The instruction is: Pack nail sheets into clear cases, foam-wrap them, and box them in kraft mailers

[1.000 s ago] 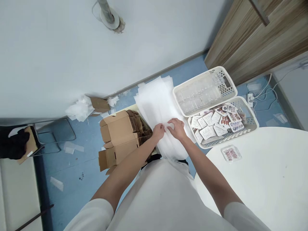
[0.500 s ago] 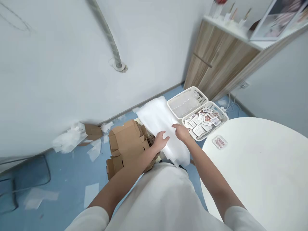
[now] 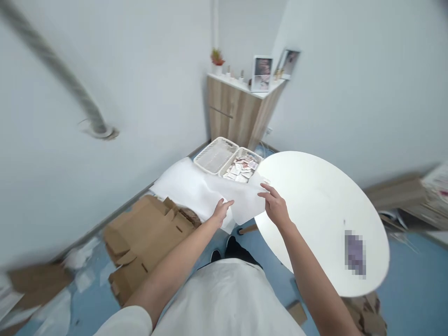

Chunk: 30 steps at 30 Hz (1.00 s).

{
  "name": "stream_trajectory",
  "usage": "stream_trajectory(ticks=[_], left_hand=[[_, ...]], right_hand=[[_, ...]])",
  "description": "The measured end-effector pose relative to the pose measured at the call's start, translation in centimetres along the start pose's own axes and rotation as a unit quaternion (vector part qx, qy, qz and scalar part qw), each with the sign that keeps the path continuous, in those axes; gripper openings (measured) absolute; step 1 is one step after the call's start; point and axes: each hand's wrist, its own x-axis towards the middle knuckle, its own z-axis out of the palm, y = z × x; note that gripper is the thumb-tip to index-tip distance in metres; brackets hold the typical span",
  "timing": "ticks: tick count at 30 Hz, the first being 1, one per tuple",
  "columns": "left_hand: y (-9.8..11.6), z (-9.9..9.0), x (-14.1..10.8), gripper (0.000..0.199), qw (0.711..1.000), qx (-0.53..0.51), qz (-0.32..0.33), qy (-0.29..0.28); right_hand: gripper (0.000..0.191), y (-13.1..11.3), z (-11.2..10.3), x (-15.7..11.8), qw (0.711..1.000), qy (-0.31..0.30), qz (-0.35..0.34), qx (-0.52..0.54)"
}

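Note:
White thin sheets (image 3: 185,182) lie in a stack left of centre, and one sheet stretches right toward the round table. At that sheet's right end, my right hand (image 3: 275,201) pinches its edge between thumb and fingers. My left hand (image 3: 222,211) is over the sheets with thumb and forefinger apart, holding nothing that I can see. Flattened brown cardboard boxes (image 3: 150,228) are piled beside my left forearm. Beyond the sheets are a white basket (image 3: 216,156) with a pale bottom and a second basket (image 3: 259,157) full of small printed packets.
A round white table (image 3: 315,196) stands at the right, with a pixelated purple patch on it. A wood-grain cabinet (image 3: 238,109) fills the corner. Paper scraps (image 3: 82,254) and cardboard lie on the blue floor at the left.
The view has swung right, bringing more of the table into sight. My right hand has taken hold of a sheet and drawn it rightward to the table's edge.

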Motion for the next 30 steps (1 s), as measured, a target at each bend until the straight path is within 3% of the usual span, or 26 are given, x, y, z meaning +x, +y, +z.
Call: stream_trajectory(ticks=[6, 11, 14, 17, 21, 24, 28, 30], left_hand=[[3.3, 8.3, -0.4, 0.051, 0.984, -0.016, 0.107, -0.139], [4.7, 15.6, -0.2, 0.056, 0.954, 0.056, 0.151, -0.252], [5.9, 20.6, 0.0, 0.066, 0.924, 0.107, 0.206, -0.303], [7.9, 25.7, -0.5, 0.072, 0.888, 0.150, 0.247, -0.357], [10.7, 31.0, -1.3, 0.080, 0.875, 0.143, 0.294, -0.357], [10.6, 32.5, -1.1, 0.082, 0.890, 0.134, 0.263, -0.347], [6.7, 31.3, -0.6, 0.072, 0.936, 0.174, 0.148, -0.266], [4.4, 30.0, -0.6, 0.062, 0.926, 0.170, 0.087, -0.325]], right_hand=[[0.043, 3.4, -4.2, -8.1, 0.993, 0.021, 0.113, -0.021], [0.048, 6.2, -7.1, -13.7, 0.965, 0.045, 0.256, 0.031], [0.046, 8.0, -9.2, -15.6, 0.948, 0.068, 0.298, 0.085], [0.045, 10.2, -11.5, -16.3, 0.938, 0.136, 0.307, 0.090], [0.044, 13.3, -14.5, -16.2, 0.907, 0.293, 0.300, 0.041], [0.041, 15.5, -15.0, -16.4, 0.894, 0.332, 0.299, 0.037], [0.038, 18.2, -12.4, -18.0, 0.887, 0.310, 0.339, 0.050], [0.038, 19.4, -10.4, -19.1, 0.882, 0.275, 0.375, 0.080]])
